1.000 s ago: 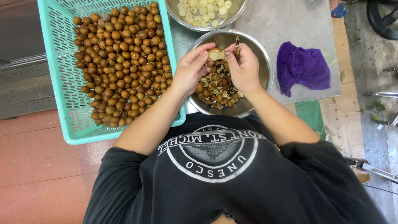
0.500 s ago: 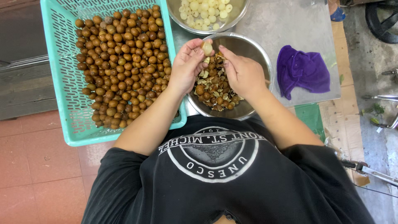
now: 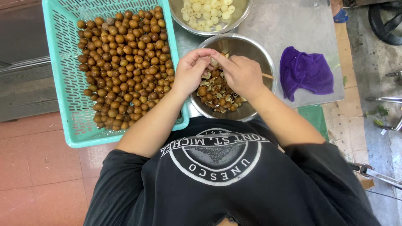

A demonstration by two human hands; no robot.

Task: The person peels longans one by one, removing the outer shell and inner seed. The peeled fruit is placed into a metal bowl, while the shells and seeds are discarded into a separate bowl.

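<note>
Peeling: both hands meet over the steel bowl (image 3: 268, 67), a small fruit (image 3: 214, 62) pinched between them, above the bowl's far side.
Left hand (image 3: 190, 73): fingers curled, tips grasping the fruit from the left, probably steadying it.
Right hand (image 3: 242, 74): thumb and forefinger closed on the same fruit; a thin stick (image 3: 267, 75) pokes out past the knuckles, likely a pitting tool kept in the palm.
Why over bowl: shells (image 3: 217, 94) and scraps fall straight in.
Basket (image 3: 63, 83): teal, brown fruit heaped in it, just beside the left hand, easy reach.
Far bowl (image 3: 245, 14): pale peeled fruit, kept apart from the waste.
Cloth (image 3: 305, 71): purple, right of the bowl, near for wiping.
</note>
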